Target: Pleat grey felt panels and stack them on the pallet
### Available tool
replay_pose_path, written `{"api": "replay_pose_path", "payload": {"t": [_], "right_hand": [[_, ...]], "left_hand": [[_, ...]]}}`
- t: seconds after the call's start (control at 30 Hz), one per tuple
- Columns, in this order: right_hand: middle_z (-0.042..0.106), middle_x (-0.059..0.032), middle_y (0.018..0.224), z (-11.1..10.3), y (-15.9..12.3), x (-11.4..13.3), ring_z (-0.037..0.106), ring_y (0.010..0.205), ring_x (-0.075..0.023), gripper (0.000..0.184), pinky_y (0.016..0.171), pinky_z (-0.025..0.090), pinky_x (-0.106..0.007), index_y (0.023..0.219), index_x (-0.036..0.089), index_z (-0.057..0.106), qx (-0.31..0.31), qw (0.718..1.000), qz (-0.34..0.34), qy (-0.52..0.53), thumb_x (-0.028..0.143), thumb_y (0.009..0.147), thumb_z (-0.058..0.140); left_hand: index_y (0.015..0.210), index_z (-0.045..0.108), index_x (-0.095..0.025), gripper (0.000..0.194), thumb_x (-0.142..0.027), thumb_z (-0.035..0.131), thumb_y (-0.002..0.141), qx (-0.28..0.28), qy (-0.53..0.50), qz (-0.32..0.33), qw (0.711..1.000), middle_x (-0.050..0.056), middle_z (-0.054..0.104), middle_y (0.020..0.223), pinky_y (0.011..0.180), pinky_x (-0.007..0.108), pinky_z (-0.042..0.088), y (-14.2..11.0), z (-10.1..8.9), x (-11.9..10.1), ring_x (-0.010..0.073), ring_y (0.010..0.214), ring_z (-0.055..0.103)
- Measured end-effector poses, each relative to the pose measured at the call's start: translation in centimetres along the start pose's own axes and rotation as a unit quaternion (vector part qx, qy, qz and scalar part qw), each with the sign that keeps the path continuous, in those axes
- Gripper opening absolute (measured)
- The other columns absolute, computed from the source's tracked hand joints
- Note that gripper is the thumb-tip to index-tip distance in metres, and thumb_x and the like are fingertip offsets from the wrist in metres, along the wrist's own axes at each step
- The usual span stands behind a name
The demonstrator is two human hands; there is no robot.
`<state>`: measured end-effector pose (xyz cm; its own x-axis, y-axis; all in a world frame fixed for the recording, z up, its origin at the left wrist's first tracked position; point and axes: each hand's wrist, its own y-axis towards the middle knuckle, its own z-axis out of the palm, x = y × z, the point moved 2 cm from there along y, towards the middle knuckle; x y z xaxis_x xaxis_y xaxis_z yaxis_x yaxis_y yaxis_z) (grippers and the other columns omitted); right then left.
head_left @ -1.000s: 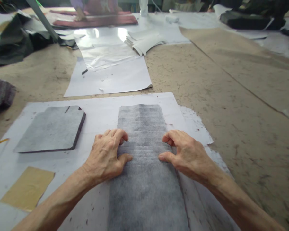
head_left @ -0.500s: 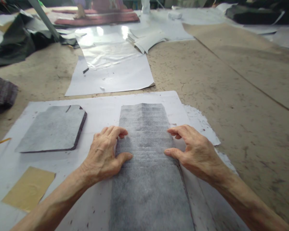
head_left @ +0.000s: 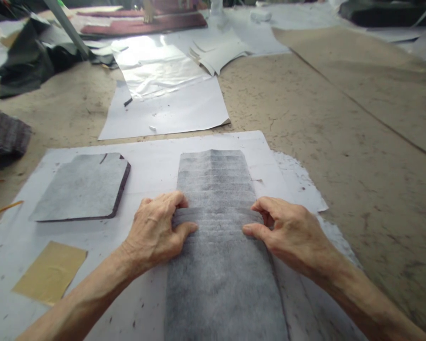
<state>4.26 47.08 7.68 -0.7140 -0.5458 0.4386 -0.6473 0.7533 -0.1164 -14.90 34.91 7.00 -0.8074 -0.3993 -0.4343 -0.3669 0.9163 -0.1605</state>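
A long grey fabric panel (head_left: pixel 223 284) lies in front of me, with several crosswise creases over its far half. My left hand (head_left: pixel 159 225) grips its left edge, the thumb on top and the fingers curled at the side. On the opposite edge my right hand (head_left: pixel 286 227) pinches the fabric in the same way. Between the two hands a narrow fold of the panel stands slightly raised. Beneath the panel is a large white paper sheet (head_left: pixel 149 166). The undersides of my fingertips are hidden.
To the left lies a stack of grey cut pieces (head_left: pixel 81 187), with a tan square (head_left: pixel 51 272) nearer me. Another paper sheet (head_left: pixel 173 113) with clear plastic (head_left: pixel 156 66) is farther back. Dark striped fabric (head_left: pixel 7 135) sits at the left edge. Red fabric (head_left: pixel 145 23) lies at the far side.
My fingers have closed on the panel's edges and drawn a crosswise fold up toward me. The fingertips of both hands are now nearer their thumbs. The view has shifted slightly.
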Motion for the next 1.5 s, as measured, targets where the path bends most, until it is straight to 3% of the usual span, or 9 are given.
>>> {"api": "replay_pose_path", "payload": {"t": [0.17,0.37,0.73,1.3,1.5], "right_hand": [[0.042,0.0046,0.046,0.2,-2.2,0.2,0.039,0.044,-0.0107,0.036,0.045,0.028,-0.024,0.052,0.021,0.041,-0.014,0.991,0.113,0.068,0.050,0.072,0.050],[0.045,0.0042,0.048,1.0,-3.0,0.1,0.039,0.045,-0.0102,0.034,0.044,0.029,-0.023,0.054,0.020,0.051,-0.051,0.975,0.169,0.136,0.051,0.068,0.051],[0.034,0.0054,0.043,0.6,-2.8,0.4,0.029,0.042,-0.0082,0.031,0.040,0.022,-0.022,0.047,0.019,0.048,-0.043,0.961,0.176,0.208,0.046,0.061,0.056],[0.037,0.0052,0.044,0.7,-2.8,0.1,0.032,0.043,-0.0089,0.029,0.042,0.025,-0.022,0.047,0.020,0.048,-0.022,0.961,0.194,0.196,0.045,0.058,0.057],[0.038,0.0053,0.044,0.7,-2.8,0.2,0.034,0.043,-0.0092,0.029,0.042,0.025,-0.022,0.048,0.020,0.047,-0.017,0.963,0.198,0.182,0.045,0.058,0.057]], "left_hand": [[0.058,0.037,-0.021,0.037,-0.052,0.045,0.076,0.059,-0.029,-0.121,0.990,-0.004,0.040,0.054,0.057,0.028,0.027,-1.8,0.1,0.4,0.0134,0.054,0.039],[0.054,0.030,-0.020,0.040,-0.052,0.041,0.076,0.035,-0.056,-0.135,0.989,-0.005,0.030,0.050,0.055,0.027,0.023,-2.7,0.7,1.2,0.0116,0.050,0.032],[0.051,0.035,-0.020,0.039,-0.054,0.044,0.069,0.061,-0.115,-0.158,0.979,-0.004,0.030,0.051,0.053,0.027,0.024,-2.4,0.8,1.6,0.0125,0.053,0.033],[0.049,0.030,-0.019,0.039,-0.046,0.053,0.067,0.038,-0.190,-0.134,0.972,-0.005,0.024,0.051,0.052,0.026,0.022,-2.5,1.3,2.2,0.0102,0.052,0.027],[0.051,0.036,-0.019,0.034,-0.045,0.051,0.068,0.043,-0.191,-0.142,0.970,-0.004,0.030,0.053,0.053,0.026,0.024,-2.4,1.3,1.9,0.0115,0.054,0.031]]}}
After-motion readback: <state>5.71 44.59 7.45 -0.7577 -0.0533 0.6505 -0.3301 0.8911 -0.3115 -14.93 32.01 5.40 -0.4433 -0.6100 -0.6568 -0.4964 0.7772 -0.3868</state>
